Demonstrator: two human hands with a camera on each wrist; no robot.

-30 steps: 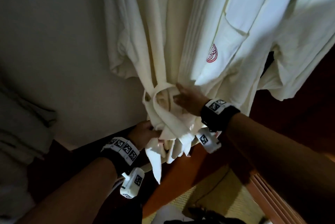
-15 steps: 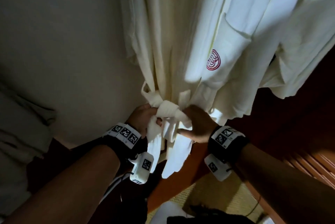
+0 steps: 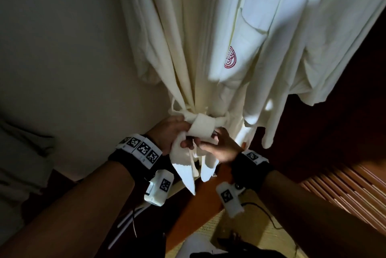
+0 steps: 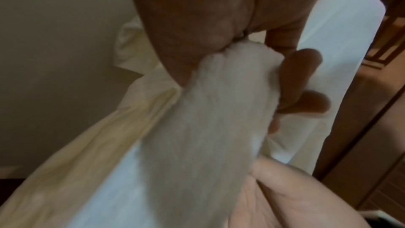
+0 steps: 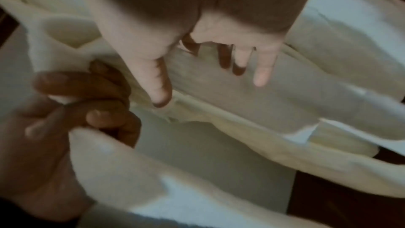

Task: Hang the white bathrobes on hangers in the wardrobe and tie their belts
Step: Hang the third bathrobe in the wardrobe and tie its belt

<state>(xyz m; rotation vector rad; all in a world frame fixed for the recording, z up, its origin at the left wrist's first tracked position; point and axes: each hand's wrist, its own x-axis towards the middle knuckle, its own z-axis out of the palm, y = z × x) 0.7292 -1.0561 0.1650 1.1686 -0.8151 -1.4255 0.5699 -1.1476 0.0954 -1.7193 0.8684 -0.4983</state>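
**Clerk:** Left hand point(image 3: 169, 135): fingers and thumb curled round one tail of the belt point(image 3: 201, 127), clamped just below the knot, left of it. Right hand point(image 3: 221, 149): directly under the knot on its right side. In the right wrist view its fingers point(image 5: 262, 74) lie spread and fairly straight on the cloth, thumb pressing the belt's edge, not closed round anything.

**Checker:** And the item itself?

**Clerk:** White bathrobe point(image 3: 188, 38), hanging, gathered at the waist by the belt; the knot sits at the front, two tails point(image 3: 188, 174) dangling beneath. Second bathrobe point(image 3: 282, 28) hangs touching it on the right, with a red emblem point(image 3: 230, 58) below the pocket.

**Checker:** Handling notes?

**Clerk:** Judged soft, thick and limp, light enough to swing on its hanger if pulled sideways. The cloth looks grippy rather than slick, so the knot should bind once drawn snug. Best hold: each tail close to the knot, pulled evenly in opposite directions, with the wrapped band steadied.

**Checker:** Not verifiable?

**Clerk:** Hangers and rail: cut off above the top of the head view. Knot type, single or double: cannot tell. Where the belt passes behind the bathrobe: hidden. Both wrist views are blurred and largely filled by palm and cloth. Lower room is dark; the white and black items on the floor point(image 3: 240, 226) are unidentifiable.
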